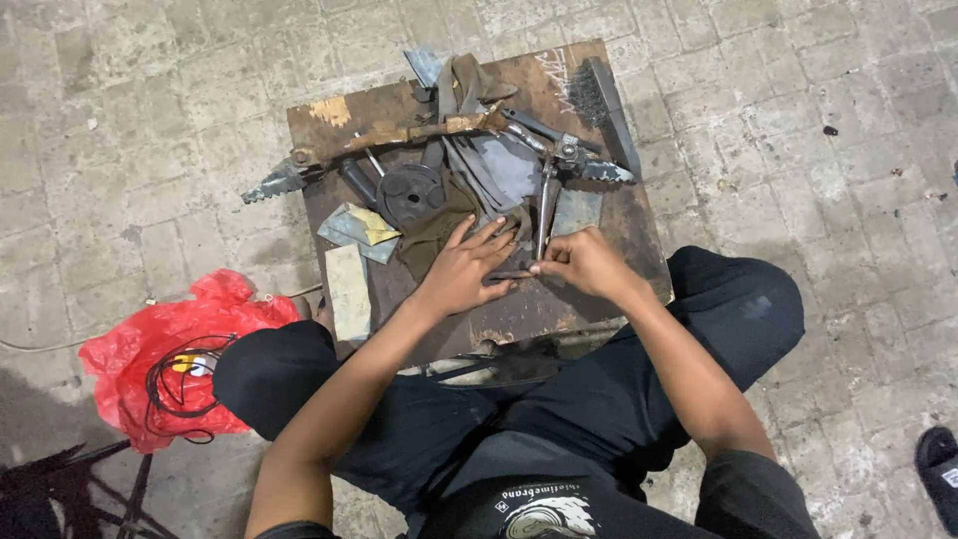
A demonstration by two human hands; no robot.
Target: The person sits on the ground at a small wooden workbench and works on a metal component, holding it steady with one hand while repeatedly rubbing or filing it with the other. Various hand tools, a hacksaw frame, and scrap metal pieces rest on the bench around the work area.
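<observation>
Both hands meet on the rusty board (599, 215).

Left hand (464, 271) lies flat, fingers spread, pinning a small dark metal piece (509, 274) (near the board's front edge); right hand (584, 262) pinches its end, below the pliers (547, 195).

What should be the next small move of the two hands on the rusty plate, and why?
Probably the left hand should press flatter on the small dark strip while the right hand adjusts its end. Both hands meet on this strip, the right fingertips pinch it, and it lies loose on the rusty plate beside the metal bar.
</observation>
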